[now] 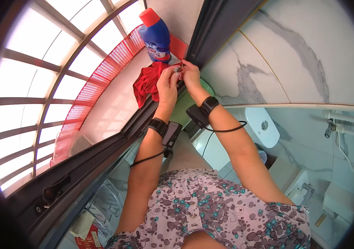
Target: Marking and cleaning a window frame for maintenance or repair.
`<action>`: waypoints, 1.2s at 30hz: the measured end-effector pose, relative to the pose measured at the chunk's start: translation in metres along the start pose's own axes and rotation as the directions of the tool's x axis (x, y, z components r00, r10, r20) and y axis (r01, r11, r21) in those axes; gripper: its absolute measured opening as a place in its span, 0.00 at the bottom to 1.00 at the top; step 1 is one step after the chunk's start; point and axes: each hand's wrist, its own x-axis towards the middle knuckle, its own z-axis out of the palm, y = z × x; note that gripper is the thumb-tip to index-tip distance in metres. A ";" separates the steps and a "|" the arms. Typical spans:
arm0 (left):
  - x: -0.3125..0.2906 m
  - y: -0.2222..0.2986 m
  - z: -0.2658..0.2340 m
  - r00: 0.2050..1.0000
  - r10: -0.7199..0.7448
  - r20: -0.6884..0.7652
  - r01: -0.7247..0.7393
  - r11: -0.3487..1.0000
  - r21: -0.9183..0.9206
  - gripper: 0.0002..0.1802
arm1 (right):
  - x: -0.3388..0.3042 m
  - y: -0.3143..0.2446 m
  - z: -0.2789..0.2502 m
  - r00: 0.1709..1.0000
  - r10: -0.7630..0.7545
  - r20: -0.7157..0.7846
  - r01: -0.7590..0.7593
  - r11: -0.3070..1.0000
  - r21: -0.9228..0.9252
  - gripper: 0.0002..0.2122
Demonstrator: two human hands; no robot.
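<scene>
My left hand [167, 85] and my right hand [190, 76] meet at the window frame, fingertips pinched together. Between them is a small greyish piece [177, 69], too small to name. A crumpled red cloth [147, 83] lies on the sill right beside my left hand; whether my fingers touch it I cannot tell. Just beyond the hands, a blue bottle [156, 39] with a red cap stands on the sill. Each wrist wears a black strap with a small device and a cable.
Red perforated mesh [98, 76] lines the sill in front of curved window bars [46, 101]. A dark window frame [114, 145] with a handle [55, 189] runs diagonally. Marble-look tiles [264, 62] cover the right wall, above a white toilet cistern [264, 126]. A green round object [207, 88] sits behind my right wrist.
</scene>
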 end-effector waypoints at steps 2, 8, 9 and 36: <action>0.000 0.007 0.002 0.991 0.118 -0.071 -0.118 0.993 -0.001 0.12 | -0.021 -0.008 0.015 0.839 -0.538 0.085 0.478 0.652 -0.588 0.17; 0.004 0.007 0.000 0.981 0.151 -0.121 -0.141 0.986 0.091 0.09 | -0.013 -0.025 0.017 0.759 -0.555 0.341 0.460 0.087 -0.884 0.09; 0.005 0.009 0.000 0.985 0.082 -0.155 -0.059 0.987 0.146 0.09 | -0.012 -0.029 0.020 0.803 -0.499 0.325 0.404 0.056 -0.913 0.09; -0.011 0.008 -0.013 0.973 0.171 -0.156 -0.115 0.942 0.316 0.07 | -0.021 -0.025 0.031 0.775 -0.419 0.472 0.441 -0.177 -0.880 0.14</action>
